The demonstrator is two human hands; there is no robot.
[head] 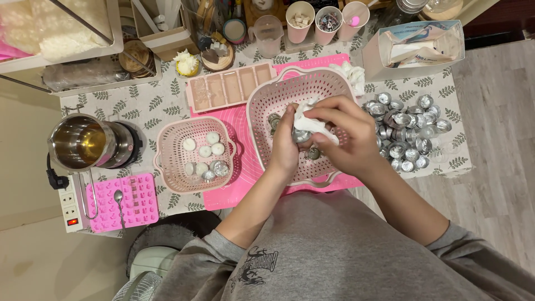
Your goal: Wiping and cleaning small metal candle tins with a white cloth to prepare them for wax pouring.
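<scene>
In the head view, both hands meet over the large pink basket [262, 100], which sits on a pink mat [223, 195] in the middle of the table [150, 106]. The left hand [285, 147] has its grip closed around a small metal cup [301, 135], holding it just above the basket floor. The right hand [343, 134] pinches a crumpled white tissue [308, 120] between thumb and fingers, its grip tight on the paper, and presses the tissue against the cup. A few more metal cups [314, 153] lie in the basket under the hands, partly hidden.

To the person's right of the basket, a heap of empty metal cups [409, 131] lies on the leaf-patterned cloth, just beside the basket rim. Another crumpled wad of white paper [351, 75] rests at the basket's far right corner.

To the left, a smaller pink basket [167, 161] holds several white wax rounds [206, 145] and a couple of metal cups. Beyond it lies a long pale pink tray mould [231, 86] with a row of rectangular cells. At the table's left edge stands a steel pot [81, 142] with yellowish liquid in it, and in front of that a bright pink silicone mould [131, 200] with a spoon [118, 200] lying on it. A white power strip [69, 209] lies just beside the mould. Along the far edge stand pink paper cups [329, 25] and an open white box [415, 47].
</scene>
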